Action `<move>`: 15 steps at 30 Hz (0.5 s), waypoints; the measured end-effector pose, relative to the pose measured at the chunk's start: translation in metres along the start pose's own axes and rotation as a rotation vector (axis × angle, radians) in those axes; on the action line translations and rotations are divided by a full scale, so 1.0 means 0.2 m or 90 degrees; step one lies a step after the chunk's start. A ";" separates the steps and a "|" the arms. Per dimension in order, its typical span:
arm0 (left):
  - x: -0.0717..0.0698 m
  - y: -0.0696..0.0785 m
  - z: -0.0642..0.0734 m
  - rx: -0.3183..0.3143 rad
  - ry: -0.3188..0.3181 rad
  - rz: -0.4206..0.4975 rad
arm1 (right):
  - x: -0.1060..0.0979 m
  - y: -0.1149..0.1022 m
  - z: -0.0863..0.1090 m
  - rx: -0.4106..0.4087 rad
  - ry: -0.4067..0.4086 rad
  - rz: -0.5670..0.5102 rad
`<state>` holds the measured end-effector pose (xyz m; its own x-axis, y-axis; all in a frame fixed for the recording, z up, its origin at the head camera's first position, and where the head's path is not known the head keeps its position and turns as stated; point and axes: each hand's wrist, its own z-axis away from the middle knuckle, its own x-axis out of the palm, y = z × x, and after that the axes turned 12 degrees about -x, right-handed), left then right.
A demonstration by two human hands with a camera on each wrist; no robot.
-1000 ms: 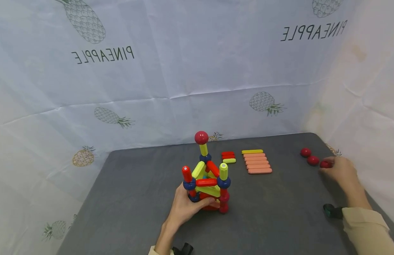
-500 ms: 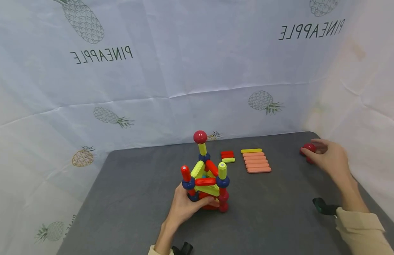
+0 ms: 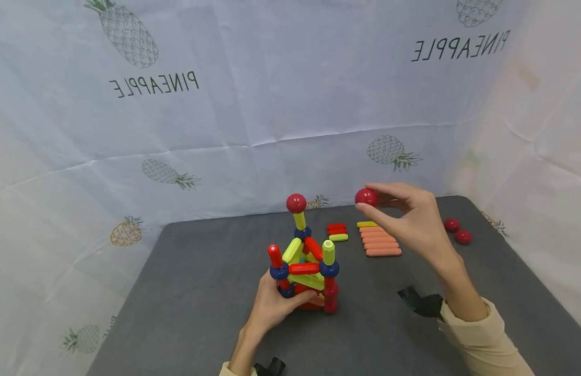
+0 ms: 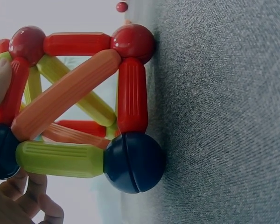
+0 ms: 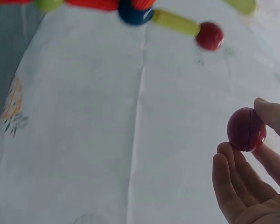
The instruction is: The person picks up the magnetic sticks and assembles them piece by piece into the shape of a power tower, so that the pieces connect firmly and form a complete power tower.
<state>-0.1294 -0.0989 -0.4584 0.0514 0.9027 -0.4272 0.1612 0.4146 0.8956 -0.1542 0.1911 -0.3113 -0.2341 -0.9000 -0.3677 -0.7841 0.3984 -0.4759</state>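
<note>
A structure of coloured magnetic rods and balls [image 3: 304, 268] stands on the dark table, with a red ball [image 3: 296, 203] topping its rear yellow rod. Two more uprights, one red rod [image 3: 274, 256] and one yellow-green rod [image 3: 329, 252], rise from blue balls with bare tops. My left hand [image 3: 270, 307] grips the structure low on its left side, thumb across the front; the left wrist view shows rods and balls close up. Raised to the right of the structure, my right hand [image 3: 412, 216] pinches a red ball [image 3: 366, 197] between thumb and fingertips, seen also in the right wrist view [image 5: 246, 129].
Two red balls [image 3: 463, 237] lie near the table's right edge. Behind the right hand is a row of orange rods [image 3: 383, 252] with a yellow one. Short red and yellow rods [image 3: 338, 237] lie beside them. A pineapple-print cloth [image 3: 271, 104] hangs around the table.
My right hand has picked up one red ball from the right side and carried it left and up, towards the structure. The left hand and the structure have stayed put.
</note>
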 end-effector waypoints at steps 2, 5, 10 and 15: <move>0.00 0.00 0.00 -0.004 0.005 -0.001 | 0.05 -0.05 -0.02 -0.022 -0.014 -0.024; 0.00 0.00 0.00 -0.008 0.010 -0.002 | 0.10 -0.10 -0.04 -0.056 -0.040 -0.047; 0.00 0.00 0.00 0.004 0.008 -0.005 | 0.16 -0.18 -0.03 -0.104 -0.086 -0.056; 0.00 -0.01 -0.01 0.021 0.003 -0.007 | 0.19 -0.22 0.01 -0.105 -0.112 -0.054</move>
<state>-0.1315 -0.0984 -0.4595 0.0453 0.8987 -0.4363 0.1948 0.4204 0.8862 -0.1274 0.1401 -0.3060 -0.0708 -0.8785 -0.4725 -0.8834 0.2753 -0.3793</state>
